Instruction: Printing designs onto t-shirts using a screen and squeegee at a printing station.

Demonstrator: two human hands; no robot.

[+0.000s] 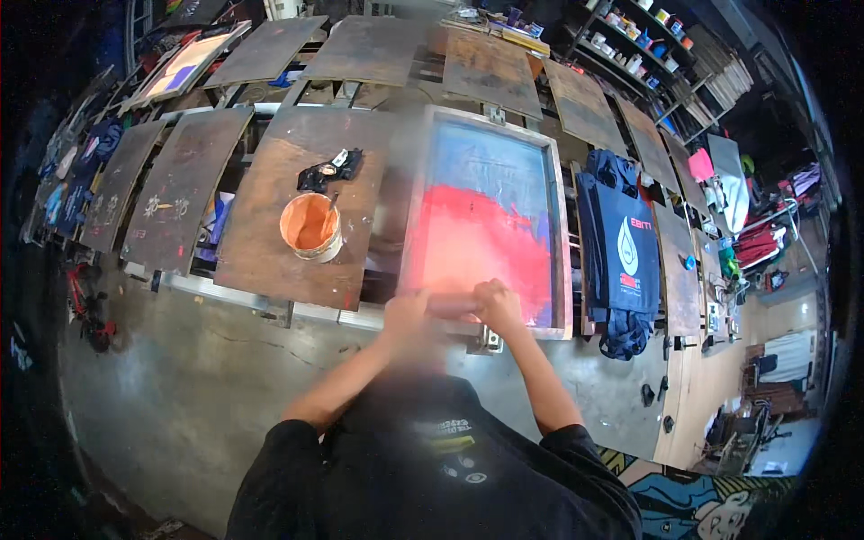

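Note:
My left hand (403, 315) and my right hand (495, 301) are closed on the bar of a squeegee (450, 304) at the near end of a framed printing screen (558, 234). The mesh carries red ink (468, 234) over its lower part and looks blue above. Left of the screen, a white bucket (328, 245) with orange inside and a stick stands on a brown board (261, 225). A crumpled black item (319, 175) lies behind it. A vertical blur hides part of my left hand and the screen's left edge.
Dark printing boards (171, 189) run in rows beside and behind the screen. Dark blue tote bags (630, 234) are stacked on the board to the right. Shelves of containers (621, 45) stand at the back right. Concrete floor (216, 369) lies below the rows.

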